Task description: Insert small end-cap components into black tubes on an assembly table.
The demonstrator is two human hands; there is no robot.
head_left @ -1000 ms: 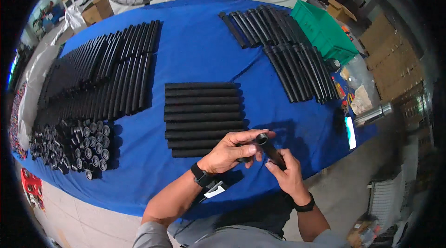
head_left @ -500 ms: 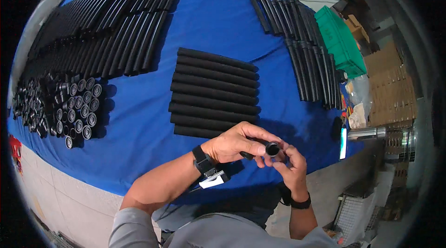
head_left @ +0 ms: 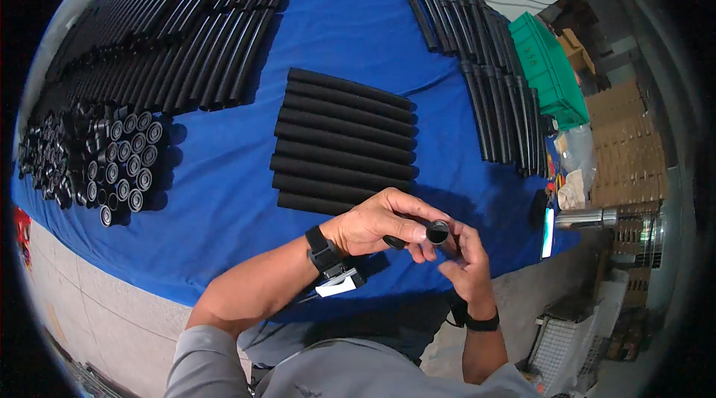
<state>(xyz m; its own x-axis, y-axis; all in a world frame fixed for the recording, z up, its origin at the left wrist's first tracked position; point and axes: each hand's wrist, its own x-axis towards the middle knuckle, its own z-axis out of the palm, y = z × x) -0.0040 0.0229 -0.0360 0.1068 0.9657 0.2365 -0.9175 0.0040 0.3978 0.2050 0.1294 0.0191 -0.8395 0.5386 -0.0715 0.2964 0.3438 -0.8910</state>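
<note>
My right hand (head_left: 468, 258) is closed round a black tube (head_left: 438, 232), whose hollow end faces up toward me. My left hand (head_left: 384, 225) has its thumb and forefinger against that open rim. Below its thumb, in the curled fingers, sits a small black rounded piece (head_left: 394, 242), mostly hidden, perhaps an end cap. Just beyond the hands, a row of matte black tubes (head_left: 343, 137) lies side by side on the blue cloth (head_left: 224, 226).
Stacked glossy black tubes (head_left: 216, 62) fill the far left, with a pile of black round caps (head_left: 127, 163) nearer. Capped tubes (head_left: 496, 111) lie at right beside a green crate (head_left: 548, 70). A lit phone-like screen (head_left: 549, 232) and a metal cylinder (head_left: 587, 218) are at the right edge.
Both hands have shifted very slightly up and away with the tube. Their grip looks the same, and the open end shows a little more fully.
</note>
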